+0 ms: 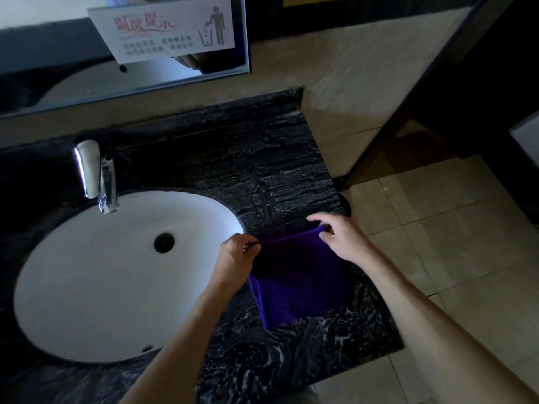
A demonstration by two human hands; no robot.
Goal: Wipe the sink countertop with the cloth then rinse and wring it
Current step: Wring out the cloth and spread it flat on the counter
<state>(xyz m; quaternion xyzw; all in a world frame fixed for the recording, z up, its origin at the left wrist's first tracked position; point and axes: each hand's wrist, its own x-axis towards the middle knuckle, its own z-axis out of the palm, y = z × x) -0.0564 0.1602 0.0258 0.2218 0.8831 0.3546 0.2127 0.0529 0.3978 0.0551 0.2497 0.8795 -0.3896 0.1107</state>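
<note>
A purple cloth (297, 275) hangs spread over the black marble countertop (248, 158), to the right of the white oval sink (87, 281). My left hand (237, 253) pinches the cloth's top left corner. My right hand (339, 236) pinches its top right corner, so the upper edge is pulled taut between them. The cloth's lower end rests on the counter near the front edge. A chrome faucet (96, 176) stands behind the sink, with no water visibly running.
A mirror (73, 88) with a white notice sign (163, 27) hangs above the counter. The counter ends at the right, where beige floor tiles (437, 243) and a dark partition frame (408, 91) stand. The sink drain (164, 242) is open.
</note>
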